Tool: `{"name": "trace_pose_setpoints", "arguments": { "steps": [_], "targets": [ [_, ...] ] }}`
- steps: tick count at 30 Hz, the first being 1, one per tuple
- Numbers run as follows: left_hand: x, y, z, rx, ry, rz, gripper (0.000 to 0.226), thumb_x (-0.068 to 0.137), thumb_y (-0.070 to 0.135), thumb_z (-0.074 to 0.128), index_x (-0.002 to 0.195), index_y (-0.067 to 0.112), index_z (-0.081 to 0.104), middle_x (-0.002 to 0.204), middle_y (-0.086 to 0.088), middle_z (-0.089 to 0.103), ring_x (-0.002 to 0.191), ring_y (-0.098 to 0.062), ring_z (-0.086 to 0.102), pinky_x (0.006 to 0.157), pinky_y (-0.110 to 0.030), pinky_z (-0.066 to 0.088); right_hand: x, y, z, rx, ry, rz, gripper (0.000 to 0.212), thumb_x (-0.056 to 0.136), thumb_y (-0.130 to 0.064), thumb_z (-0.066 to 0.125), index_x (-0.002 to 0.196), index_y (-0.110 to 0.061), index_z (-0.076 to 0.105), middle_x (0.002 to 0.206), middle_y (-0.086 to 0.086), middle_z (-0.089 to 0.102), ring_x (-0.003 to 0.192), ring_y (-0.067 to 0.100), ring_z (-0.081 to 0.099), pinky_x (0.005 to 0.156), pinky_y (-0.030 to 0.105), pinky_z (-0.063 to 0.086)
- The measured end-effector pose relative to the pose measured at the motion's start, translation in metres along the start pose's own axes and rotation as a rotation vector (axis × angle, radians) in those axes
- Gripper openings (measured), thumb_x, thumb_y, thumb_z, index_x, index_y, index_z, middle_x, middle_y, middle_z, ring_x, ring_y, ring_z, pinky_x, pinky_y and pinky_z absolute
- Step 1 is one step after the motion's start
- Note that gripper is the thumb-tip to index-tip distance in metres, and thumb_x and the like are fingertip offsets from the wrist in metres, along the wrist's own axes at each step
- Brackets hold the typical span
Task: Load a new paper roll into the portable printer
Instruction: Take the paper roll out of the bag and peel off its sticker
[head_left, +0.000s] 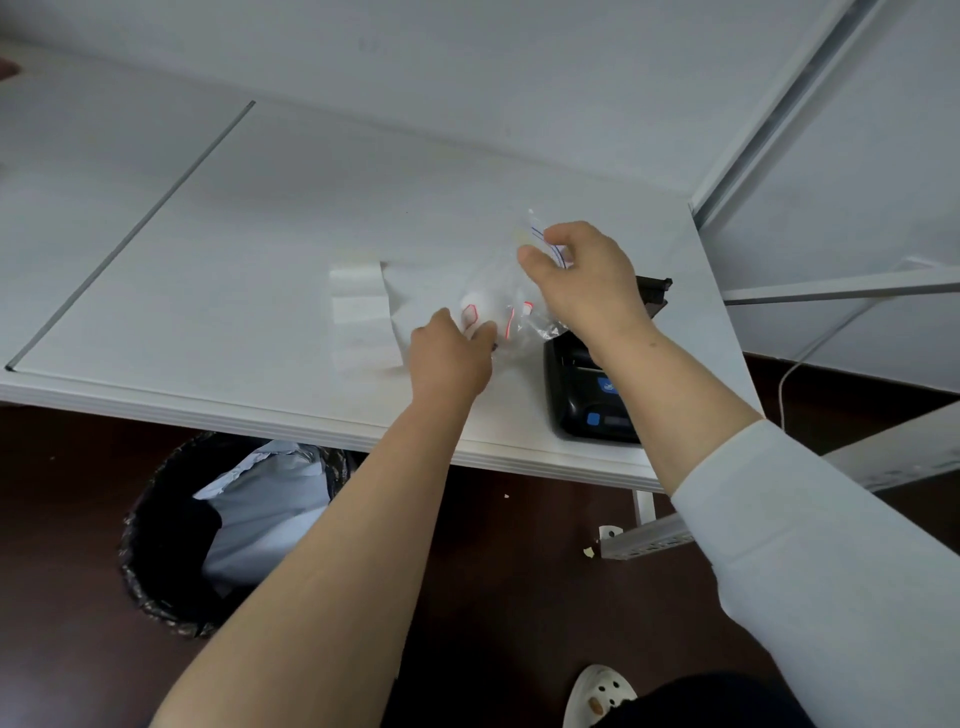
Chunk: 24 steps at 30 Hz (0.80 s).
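While the printer (582, 395) sits at the near right edge of the table (208, 234), the left hand (449, 353) grips the lower end of a clear bag (498, 283) holding the paper roll (485, 307), just left of the printer. Farther back, the right hand (582, 280) pinches the bag's top.

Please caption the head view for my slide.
Left hand and right hand hold a clear plastic bag with a white paper roll beside the black printer.

Printer (582, 395) partly hidden behind the right forearm; roll (485, 306) blurred inside bag (496, 275); shoe (597, 696) cut off at the bottom edge.
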<state>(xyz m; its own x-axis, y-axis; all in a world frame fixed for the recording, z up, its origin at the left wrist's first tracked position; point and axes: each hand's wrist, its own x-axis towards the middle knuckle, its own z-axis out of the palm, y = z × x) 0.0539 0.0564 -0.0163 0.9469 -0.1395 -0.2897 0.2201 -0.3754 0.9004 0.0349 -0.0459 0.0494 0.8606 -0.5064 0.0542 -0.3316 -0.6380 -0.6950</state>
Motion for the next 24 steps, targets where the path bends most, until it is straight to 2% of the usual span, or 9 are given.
{"name": "trace_pose_setpoints", "arguments": {
  "steps": [2, 5, 7, 11, 14, 18, 20, 22, 24],
  "targets": [
    [0.001, 0.0, 0.003, -0.025, -0.007, -0.036, 0.035, 0.084, 0.032, 0.058, 0.081, -0.003, 0.05, 0.067, -0.012, 0.048, 0.07, -0.033, 0.052, 0.066, -0.037, 0.044, 0.001, 0.004, 0.002, -0.1, -0.008, -0.042, 0.038, 0.091, -0.028, 0.055, 0.123, -0.007, 0.057, 0.121, 0.006, 0.059, 0.113, 0.02, 0.052, 0.089, 0.024, 0.037],
    [0.006, -0.005, 0.005, -0.107, 0.007, -0.058, 0.038, 0.085, 0.027, 0.061, 0.06, 0.008, 0.04, 0.06, -0.009, 0.039, 0.043, -0.02, 0.052, 0.058, -0.03, 0.038, 0.004, 0.011, 0.004, -0.122, -0.006, -0.053, 0.031, 0.089, -0.016, 0.056, 0.109, 0.005, 0.063, 0.105, 0.018, 0.065, 0.098, 0.03, 0.059, 0.083, 0.029, 0.044],
    [0.005, -0.007, 0.004, -0.141, 0.005, -0.053, 0.023, 0.086, 0.014, 0.057, 0.065, 0.007, 0.05, 0.058, -0.013, 0.043, 0.025, -0.007, 0.044, 0.055, -0.027, 0.039, 0.003, 0.014, 0.005, -0.136, 0.015, -0.071, 0.024, 0.085, -0.007, 0.054, 0.09, 0.014, 0.063, 0.074, 0.023, 0.051, 0.069, 0.032, 0.045, 0.063, 0.028, 0.037],
    [-0.001, 0.001, 0.001, -0.221, 0.04, -0.042, 0.011, 0.086, 0.009, 0.051, 0.077, 0.009, 0.056, 0.069, -0.014, 0.047, 0.053, -0.024, 0.043, 0.056, -0.027, 0.036, -0.002, 0.014, 0.005, -0.164, 0.049, -0.124, 0.037, 0.079, 0.005, 0.048, 0.048, -0.009, 0.032, 0.057, 0.004, 0.018, 0.055, 0.013, 0.015, 0.056, 0.029, 0.014],
    [-0.002, 0.011, -0.003, -0.273, 0.062, 0.023, 0.013, 0.09, 0.013, 0.048, 0.082, 0.01, 0.057, 0.069, -0.004, 0.051, 0.06, -0.019, 0.042, 0.056, -0.024, 0.037, -0.004, 0.013, 0.005, -0.235, 0.067, -0.154, 0.042, 0.074, 0.006, 0.046, 0.048, -0.015, 0.019, 0.057, 0.001, 0.017, 0.052, 0.013, 0.016, 0.053, 0.029, 0.012],
    [-0.003, 0.018, -0.016, -0.285, 0.126, 0.141, 0.016, 0.094, 0.016, 0.045, 0.091, 0.012, 0.06, 0.08, 0.003, 0.058, 0.064, -0.004, 0.054, 0.057, -0.012, 0.046, -0.008, 0.015, 0.014, -0.159, 0.027, -0.096, 0.038, 0.08, -0.001, 0.05, 0.049, -0.01, 0.03, 0.054, 0.004, 0.024, 0.054, 0.013, 0.024, 0.055, 0.028, 0.027],
    [0.0, 0.016, -0.023, -0.297, 0.168, 0.141, 0.016, 0.094, 0.018, 0.043, 0.093, 0.014, 0.058, 0.089, 0.001, 0.059, 0.078, -0.015, 0.058, 0.077, -0.032, 0.055, -0.012, 0.013, 0.019, -0.058, -0.015, -0.034, 0.032, 0.082, -0.003, 0.052, 0.051, 0.002, 0.047, 0.057, 0.024, 0.043, 0.067, 0.009, 0.028, 0.057, 0.033, 0.042],
    [0.001, 0.017, -0.031, -0.278, 0.176, 0.132, 0.015, 0.095, 0.019, 0.039, 0.092, 0.016, 0.053, 0.091, 0.001, 0.054, 0.08, -0.021, 0.058, 0.075, -0.044, 0.057, -0.013, 0.011, 0.024, 0.049, -0.055, 0.031, 0.024, 0.082, -0.005, 0.053, 0.08, 0.018, 0.061, 0.088, 0.038, 0.061, 0.095, 0.012, 0.032, 0.073, 0.048, 0.054],
    [0.002, 0.018, -0.037, -0.313, 0.147, 0.092, 0.015, 0.097, 0.018, 0.035, 0.097, 0.013, 0.05, 0.086, 0.006, 0.048, 0.073, -0.012, 0.053, 0.065, -0.037, 0.058, -0.015, 0.008, 0.028, 0.129, -0.095, 0.093, 0.025, 0.081, -0.005, 0.052, 0.085, 0.018, 0.061, 0.093, 0.039, 0.062, 0.073, 0.011, 0.04, 0.081, 0.055, 0.053]
  ]
}}
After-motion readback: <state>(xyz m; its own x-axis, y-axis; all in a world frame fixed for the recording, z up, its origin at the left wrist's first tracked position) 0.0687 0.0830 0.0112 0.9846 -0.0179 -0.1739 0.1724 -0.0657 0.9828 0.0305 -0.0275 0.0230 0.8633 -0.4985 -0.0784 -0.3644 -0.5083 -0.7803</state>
